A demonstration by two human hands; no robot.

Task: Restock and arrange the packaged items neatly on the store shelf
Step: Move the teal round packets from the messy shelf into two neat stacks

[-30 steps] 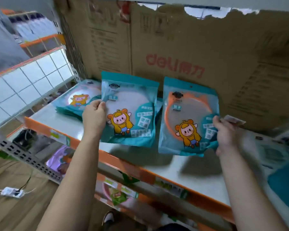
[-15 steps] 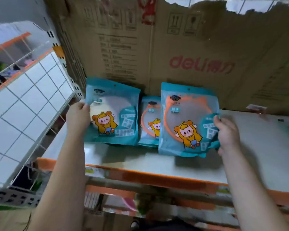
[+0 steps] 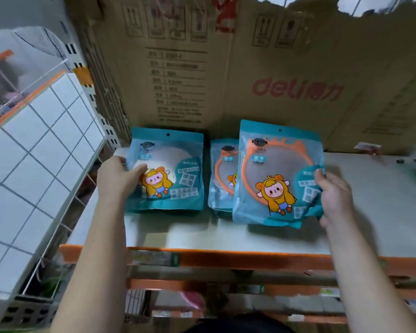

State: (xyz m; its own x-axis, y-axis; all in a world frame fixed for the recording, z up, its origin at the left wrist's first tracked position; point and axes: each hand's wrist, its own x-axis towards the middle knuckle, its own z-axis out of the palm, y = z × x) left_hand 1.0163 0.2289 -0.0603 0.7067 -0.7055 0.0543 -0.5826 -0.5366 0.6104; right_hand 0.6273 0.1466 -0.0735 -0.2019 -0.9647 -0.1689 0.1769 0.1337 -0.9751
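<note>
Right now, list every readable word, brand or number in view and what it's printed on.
"deli", red, on the cardboard box; the characters after it and its spec table are blurred.
"MIRROR", on the orange-ring packet gripped by the right hand.
On the middle packet and the white packet in the left hand: print too blurred to read.
On the shelf-edge label: blurred.

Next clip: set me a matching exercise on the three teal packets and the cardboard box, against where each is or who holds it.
Things:
1. white-mirror packet
2. front orange-mirror packet
3. rear orange-mirror packet
4. cardboard box

States:
A. unheld on the shelf, partly hidden
B. in the right hand grip
C. standing behind the packets
D. in the left hand grip

Pairs: 1-D, 2-B, 3-A, 4-C
</note>
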